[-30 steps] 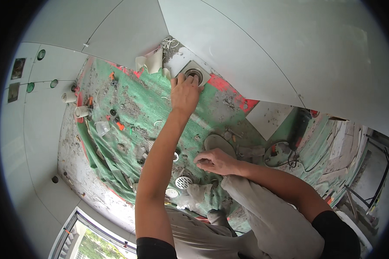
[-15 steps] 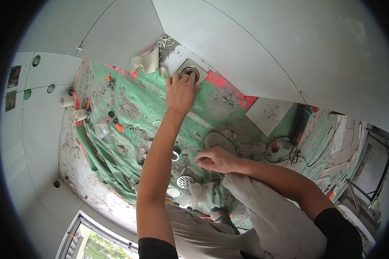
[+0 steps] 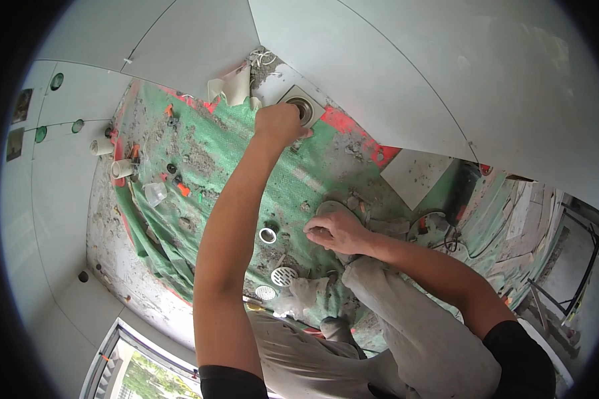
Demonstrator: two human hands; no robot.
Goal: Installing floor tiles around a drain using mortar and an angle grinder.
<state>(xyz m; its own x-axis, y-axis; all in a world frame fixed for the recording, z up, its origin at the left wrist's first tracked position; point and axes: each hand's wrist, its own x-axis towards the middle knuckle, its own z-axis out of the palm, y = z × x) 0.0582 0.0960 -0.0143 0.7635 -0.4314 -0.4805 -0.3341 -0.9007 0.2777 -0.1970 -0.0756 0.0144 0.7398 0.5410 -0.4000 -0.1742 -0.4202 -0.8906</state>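
A square metal floor drain [image 3: 318, 110] with a round opening is set in the far corner between the wall panels. My left hand [image 3: 279, 124] is at its near left edge, back of the hand up. The fingers curl down out of sight and the thumb points to the right. Whatever they grip, if anything, is hidden. My right hand [image 3: 339, 231] hovers before my knee, its fingers bent together; I cannot make out anything in them. A white-rimmed ring [image 3: 267, 235] lies on the green sheet [image 3: 239, 143] between my arms. Closer to me are a round slotted drain cover [image 3: 284, 276] and a paler perforated disc [image 3: 265, 292].
Torn cream sheeting [image 3: 233, 88] stands left of the drain. Orange-handled tools [image 3: 182, 189], a clear plastic cup [image 3: 156, 193] and white pipe ends [image 3: 122, 169] lie at left. A loose pale tile [image 3: 416, 176] and a black cylinder [image 3: 466, 189] are to the right. Rubble is scattered about.
My left hand has turned and curled, from fingers reaching into the drain opening to a fist shape at its edge. The left forearm has shifted left, uncovering the ring. My right hand stays almost where it was.
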